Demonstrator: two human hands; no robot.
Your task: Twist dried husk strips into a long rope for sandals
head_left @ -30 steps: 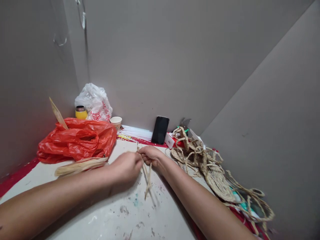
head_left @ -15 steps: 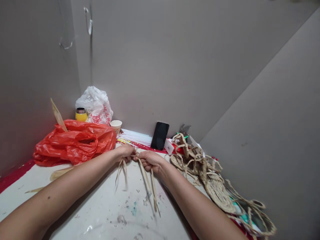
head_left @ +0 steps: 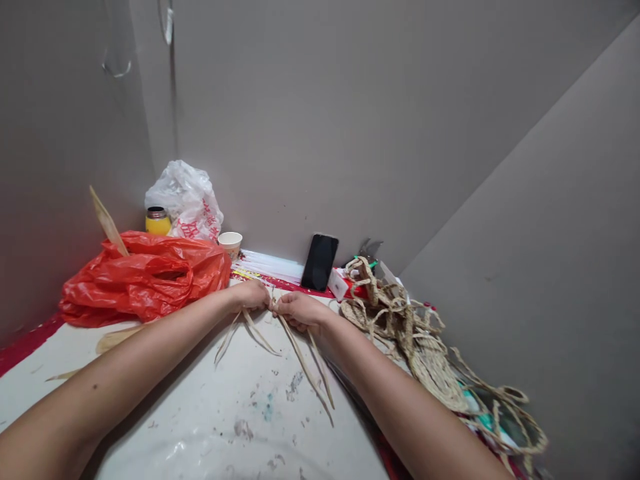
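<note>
My left hand [head_left: 251,295] and my right hand [head_left: 295,311] meet at the far middle of the white board [head_left: 210,413], fingers pinched on several thin dry straw strips [head_left: 300,357]. The strips fan out from the hands toward me, two from the left hand and longer ones from the right. The spot where the hands grip is partly hidden by the fingers.
A red plastic bag [head_left: 145,277] with a leaf strip sticking out lies at the left, a white bag [head_left: 186,200], yellow jar [head_left: 157,221] and paper cup [head_left: 231,243] behind it. A black phone [head_left: 320,261] leans on the wall. Braided straw rope and woven pieces [head_left: 425,340] pile at the right.
My hands moved farther from me, toward the wall. The left hand came off the right and now holds its own strips; the strips have spread apart into a fan.
</note>
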